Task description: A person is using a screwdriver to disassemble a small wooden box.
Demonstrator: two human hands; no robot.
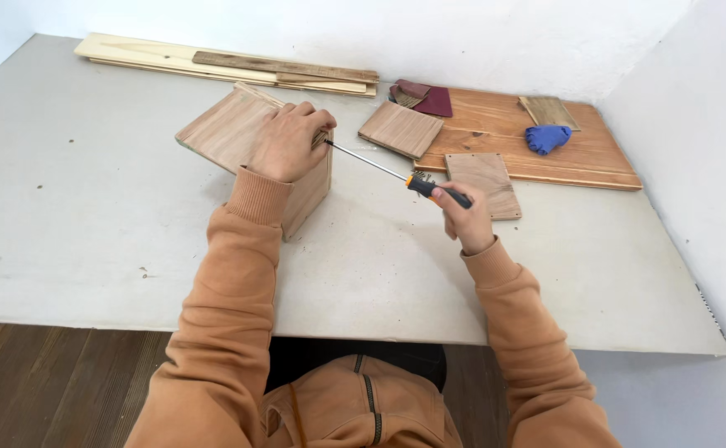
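We look down on a pale grey worktop (89, 216) set into a white-walled corner, dark wood floor below its near edge. Both our arms reach forward in orange sleeves, well apart. Our left hand (288, 141) lies curled over the top edge of a tilted wooden box (238, 133), fingers pressing at its corner. Our right hand (465, 217) is clenched round the black-and-orange handle of a screwdriver (404, 176), whose thin shaft slants up-left until its tip meets the box by the left fingertips. Behind lie long planks (172, 58), a wide board (570, 149), small panels (401, 129), dark red sandpaper (429, 99) and a blue glove (547, 137).
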